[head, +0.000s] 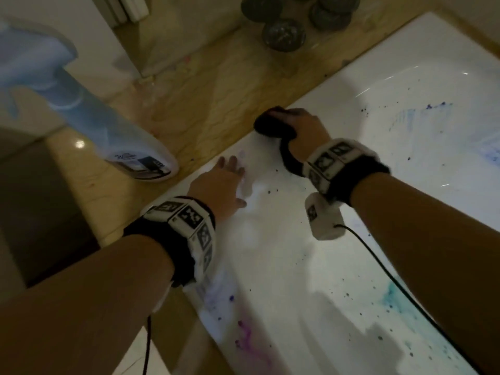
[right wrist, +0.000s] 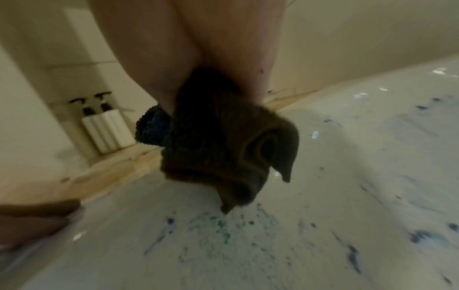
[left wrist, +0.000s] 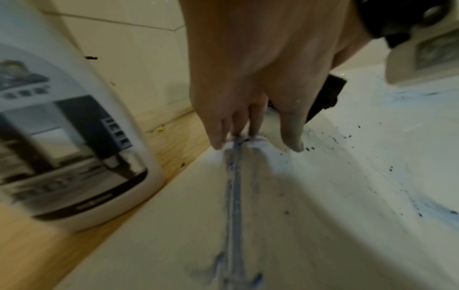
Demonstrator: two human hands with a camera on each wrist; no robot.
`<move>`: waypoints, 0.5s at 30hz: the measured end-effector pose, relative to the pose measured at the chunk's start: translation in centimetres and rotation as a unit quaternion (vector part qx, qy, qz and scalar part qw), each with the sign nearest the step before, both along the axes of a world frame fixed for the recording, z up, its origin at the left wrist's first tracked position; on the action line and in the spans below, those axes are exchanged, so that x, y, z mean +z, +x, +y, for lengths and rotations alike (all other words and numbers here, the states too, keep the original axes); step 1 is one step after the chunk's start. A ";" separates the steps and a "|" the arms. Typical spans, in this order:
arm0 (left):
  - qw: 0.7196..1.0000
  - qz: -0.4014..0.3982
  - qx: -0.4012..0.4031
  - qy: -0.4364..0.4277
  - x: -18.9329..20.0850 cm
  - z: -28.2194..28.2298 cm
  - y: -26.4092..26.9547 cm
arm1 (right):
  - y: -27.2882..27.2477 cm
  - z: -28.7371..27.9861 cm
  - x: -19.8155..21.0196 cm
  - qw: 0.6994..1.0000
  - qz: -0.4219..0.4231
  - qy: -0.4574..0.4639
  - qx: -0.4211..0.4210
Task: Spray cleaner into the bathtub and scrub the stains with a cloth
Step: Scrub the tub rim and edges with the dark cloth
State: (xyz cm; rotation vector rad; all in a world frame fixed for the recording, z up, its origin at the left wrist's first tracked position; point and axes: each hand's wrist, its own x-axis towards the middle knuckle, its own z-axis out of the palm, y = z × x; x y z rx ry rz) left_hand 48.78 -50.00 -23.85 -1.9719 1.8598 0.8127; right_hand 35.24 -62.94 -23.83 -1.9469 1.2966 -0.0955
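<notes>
The white bathtub (head: 405, 185) carries blue, purple and green stains (head: 389, 296) on its wall and rim. My right hand (head: 300, 125) grips a bunched dark cloth (head: 273, 125) and presses it on the tub's far rim edge; in the right wrist view the cloth (right wrist: 223, 147) hangs folded from the hand (right wrist: 223, 64) above green specks (right wrist: 223, 225). My left hand (head: 227, 177) lies flat on the rim with straight fingers (left wrist: 216, 137), at the end of a blue streak (left wrist: 233, 196). The pale spray bottle (head: 108, 131) stands on the ledge to its left, also close in the left wrist view (left wrist: 62, 137).
A tan stone ledge (head: 216, 85) runs along the tub. Several dark round objects (head: 284, 33) sit at its far end. Two pump bottles (right wrist: 104, 125) stand by the wall. A black cable (head: 378, 266) trails from my right wrist across the tub.
</notes>
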 end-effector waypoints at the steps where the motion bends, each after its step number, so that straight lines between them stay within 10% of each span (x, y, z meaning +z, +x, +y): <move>1: 1.000 0.020 -0.003 -0.001 0.3 0.4 0.2 | 0.9 -0.1 -0.2 0.993 0.082 -0.007 0.080; 3: 0.999 0.035 0.012 -0.039 1.3 1.3 0.3 | 2.7 0.9 -0.8 0.976 0.162 -0.012 0.142; 9: 0.991 -0.098 0.079 -0.051 2.2 4.1 1.9 | 1.6 6.3 -0.8 0.980 0.007 0.020 0.198; 15: 0.983 -0.175 0.007 0.055 0.0 5.6 2.3 | -2.8 6.0 0.2 0.996 -0.029 0.061 0.056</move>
